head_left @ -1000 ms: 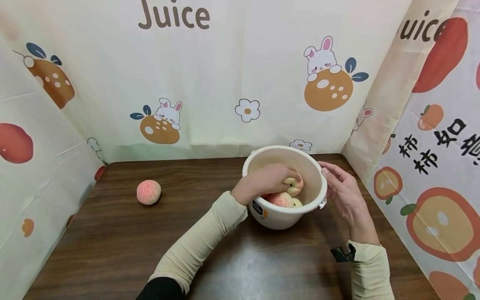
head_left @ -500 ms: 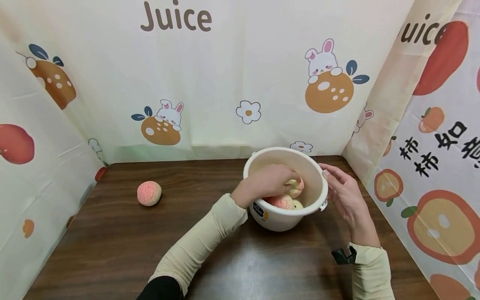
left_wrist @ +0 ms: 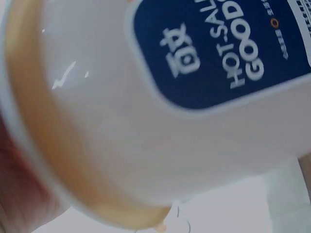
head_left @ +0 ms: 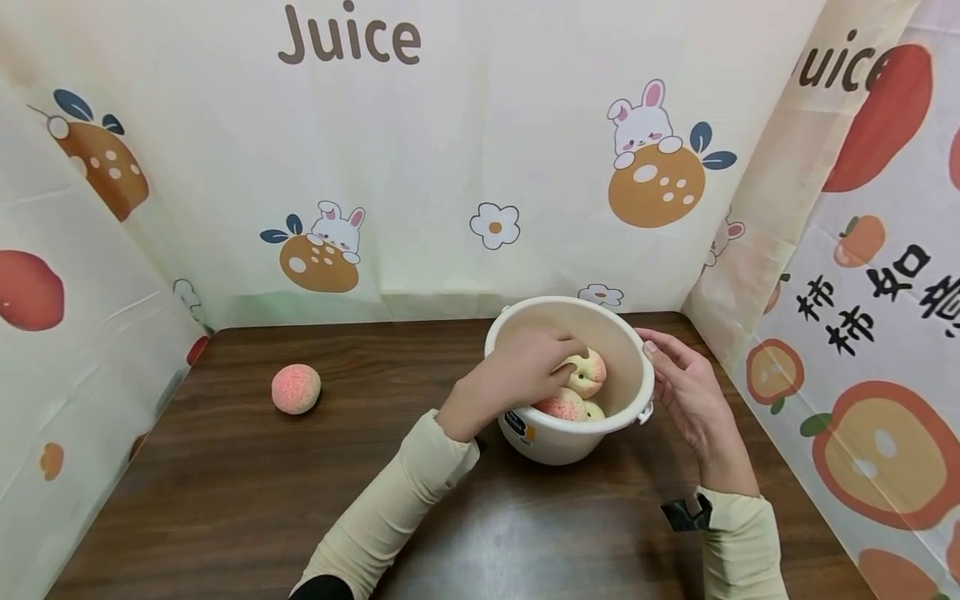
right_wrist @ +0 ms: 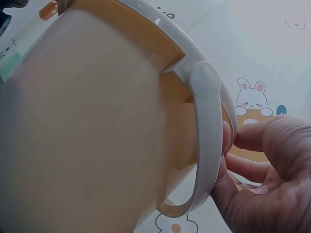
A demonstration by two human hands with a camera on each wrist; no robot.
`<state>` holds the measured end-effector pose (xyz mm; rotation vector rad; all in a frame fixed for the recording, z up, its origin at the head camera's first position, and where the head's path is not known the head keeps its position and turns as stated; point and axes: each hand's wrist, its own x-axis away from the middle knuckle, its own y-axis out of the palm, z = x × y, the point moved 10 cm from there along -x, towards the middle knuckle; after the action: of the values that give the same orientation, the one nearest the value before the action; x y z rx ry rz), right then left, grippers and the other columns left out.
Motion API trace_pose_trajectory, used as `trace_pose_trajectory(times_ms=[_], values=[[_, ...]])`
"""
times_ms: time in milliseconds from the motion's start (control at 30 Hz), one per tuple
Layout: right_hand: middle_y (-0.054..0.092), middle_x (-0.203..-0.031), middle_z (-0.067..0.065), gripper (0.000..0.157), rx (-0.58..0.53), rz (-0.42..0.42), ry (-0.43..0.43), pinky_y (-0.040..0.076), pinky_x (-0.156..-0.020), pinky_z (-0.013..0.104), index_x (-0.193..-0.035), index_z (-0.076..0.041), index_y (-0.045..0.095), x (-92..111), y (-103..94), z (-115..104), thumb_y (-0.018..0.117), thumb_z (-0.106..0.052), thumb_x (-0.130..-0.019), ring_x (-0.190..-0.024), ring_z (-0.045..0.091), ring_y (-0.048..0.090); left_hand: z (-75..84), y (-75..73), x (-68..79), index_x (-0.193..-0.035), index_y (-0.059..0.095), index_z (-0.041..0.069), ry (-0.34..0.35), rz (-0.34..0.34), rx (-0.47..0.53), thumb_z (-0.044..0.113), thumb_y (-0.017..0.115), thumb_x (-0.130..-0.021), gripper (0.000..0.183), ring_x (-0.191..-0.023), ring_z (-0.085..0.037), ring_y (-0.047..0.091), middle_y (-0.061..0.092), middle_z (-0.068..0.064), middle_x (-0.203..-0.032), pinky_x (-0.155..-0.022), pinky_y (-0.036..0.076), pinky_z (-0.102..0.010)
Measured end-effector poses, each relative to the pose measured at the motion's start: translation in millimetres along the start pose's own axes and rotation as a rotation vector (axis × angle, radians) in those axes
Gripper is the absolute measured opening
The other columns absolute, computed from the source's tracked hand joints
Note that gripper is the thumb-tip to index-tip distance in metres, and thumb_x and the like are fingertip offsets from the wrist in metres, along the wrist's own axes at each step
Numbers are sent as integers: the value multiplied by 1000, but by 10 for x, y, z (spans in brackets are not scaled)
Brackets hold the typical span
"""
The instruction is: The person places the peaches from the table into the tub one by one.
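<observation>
A white bucket point(head_left: 555, 446) stands on the brown table, with several pink and yellow peaches inside. My left hand point(head_left: 517, 375) reaches over its near-left rim, fingers loosely spread beside the upper peach point(head_left: 588, 373), whose stem hollow shows. Below that one lies a speckled pink peach point(head_left: 562, 405), partly covered by the hand. On the right side, my right hand point(head_left: 690, 387) pinches the bucket's rim between thumb and fingers, near the handle point(right_wrist: 206, 136). The left wrist view is filled by the bucket's wall and its dark blue label point(left_wrist: 218, 53), with part of the hand at the left edge.
One more pink peach point(head_left: 296, 389) lies alone on the left part of the table point(head_left: 225, 500). Behind and at both sides hang printed cloths point(head_left: 420, 167), the back one close behind the bucket.
My left hand has loosened from the upper peach and drawn back slightly to the left, leaving more of that peach visible. My right hand stays at the rim.
</observation>
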<state>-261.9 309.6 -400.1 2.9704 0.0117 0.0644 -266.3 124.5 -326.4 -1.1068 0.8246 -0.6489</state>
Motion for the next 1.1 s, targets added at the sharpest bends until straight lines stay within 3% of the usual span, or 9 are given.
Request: trace_pose_trajectory(times_ms=[133,267,600,900,1100], values=[[69,-121,-6,34,-7,-6,-10,63,-75,27,-138,-15,62,4,-3,0,61,-25,-105,-95,7,74,-11,-196,163,-114,75,11,31,130,82,7,62,-98,21,-95,-15,61,72,-1,-110,-89,50,-28],[69,-121,-6,33,-9,-9,-9,63,-75,27,-137,-15,62,7,0,9,60,-25,-106,-95,7,74,-49,-356,364,-114,75,13,31,242,147,4,61,-97,23,-102,-14,61,70,0,-112,-92,51,-27],[68,-122,-6,37,-5,-1,-8,63,-76,27,-140,-13,60,8,3,-10,61,-26,-105,-96,6,74,-195,-562,730,-118,76,15,-9,406,128,6,63,-99,24,-114,-19,64,73,4,-119,-101,52,-34],[70,-121,-7,33,-3,4,-18,63,-74,26,-137,-15,63,10,-10,-39,61,-25,-105,-96,7,74,-465,-666,968,-119,75,12,-109,539,63,4,64,-98,25,-117,-24,64,73,-4,-121,-105,52,-38],[70,-121,-7,34,-13,-3,-16,63,-75,26,-138,-14,62,3,11,-30,61,-24,-105,-97,7,74,-761,-660,1137,-119,75,12,-237,560,7,4,63,-97,26,-115,-28,65,73,-5,-120,-103,52,-44]])
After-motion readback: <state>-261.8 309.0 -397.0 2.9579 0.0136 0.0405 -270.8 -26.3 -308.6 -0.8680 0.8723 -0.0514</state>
